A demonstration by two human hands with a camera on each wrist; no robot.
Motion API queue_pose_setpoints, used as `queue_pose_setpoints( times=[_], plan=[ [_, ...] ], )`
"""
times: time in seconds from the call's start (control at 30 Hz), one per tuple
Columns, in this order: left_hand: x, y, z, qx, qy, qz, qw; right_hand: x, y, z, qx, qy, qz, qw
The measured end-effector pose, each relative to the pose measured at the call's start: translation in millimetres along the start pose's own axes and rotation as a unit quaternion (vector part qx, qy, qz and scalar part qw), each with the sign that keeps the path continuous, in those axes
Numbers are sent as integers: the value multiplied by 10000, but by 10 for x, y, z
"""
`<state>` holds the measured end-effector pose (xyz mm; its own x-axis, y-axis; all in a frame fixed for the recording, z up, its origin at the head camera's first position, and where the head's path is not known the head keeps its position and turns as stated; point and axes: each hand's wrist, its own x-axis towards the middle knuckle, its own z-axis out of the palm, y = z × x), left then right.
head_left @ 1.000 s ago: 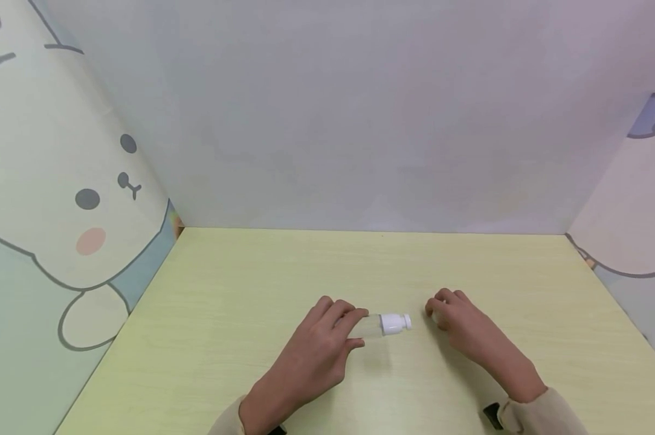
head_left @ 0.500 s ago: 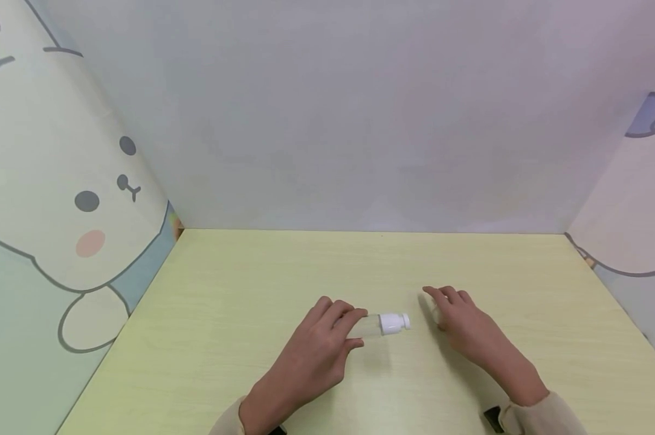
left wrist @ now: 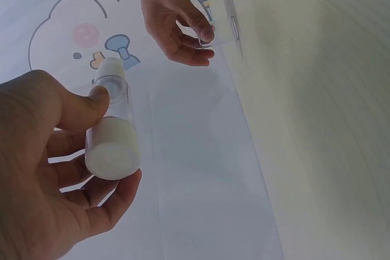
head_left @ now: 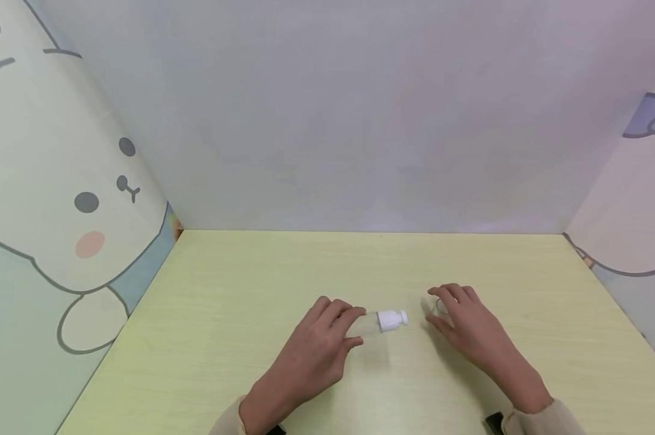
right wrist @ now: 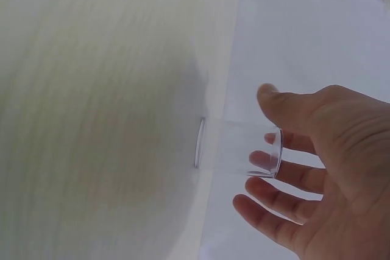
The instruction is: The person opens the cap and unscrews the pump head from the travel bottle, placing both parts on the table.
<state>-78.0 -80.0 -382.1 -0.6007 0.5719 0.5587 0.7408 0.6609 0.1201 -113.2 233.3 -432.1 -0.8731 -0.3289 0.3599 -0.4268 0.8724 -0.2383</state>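
One bottle (left wrist: pixel 112 127), seemingly holding white cream, in left hand (left wrist: pixel 42 181).

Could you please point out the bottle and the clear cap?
bottle (left wrist: pixel 111 144), left wrist view, on its white lower body.
clear cap (right wrist: pixel 241 148), right wrist view, on its transparent side wall.

My head camera looks forward and down over the desk (head_left: pixel 251 290); each wrist camera views my fingers (left wrist: pixel 97 98) closely; all share the bottle (head_left: pixel 384 320).
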Motion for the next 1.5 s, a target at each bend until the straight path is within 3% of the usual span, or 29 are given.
queue_pose_setpoints(
  times=[0.37, 0.67, 1.1, 1.5],
  plan=[
    [3, 1, -7, -241, -101, -194, 9995, 31, 10, 28, 27, 926, -479, 9945],
    [2, -7, 2, -361, -85, -214, 9991, 47, -75, -25, 124, 1368, -650, 9884],
    [-1, -24, 25, -544, -107, -282, 9981, 20, -151, -4, 461, 1417, -692, 9864],
    [1, -11, 21, -671, -127, -401, 9969, -4, -308, 3, 1535, 1405, -598, 9763]
  ],
)
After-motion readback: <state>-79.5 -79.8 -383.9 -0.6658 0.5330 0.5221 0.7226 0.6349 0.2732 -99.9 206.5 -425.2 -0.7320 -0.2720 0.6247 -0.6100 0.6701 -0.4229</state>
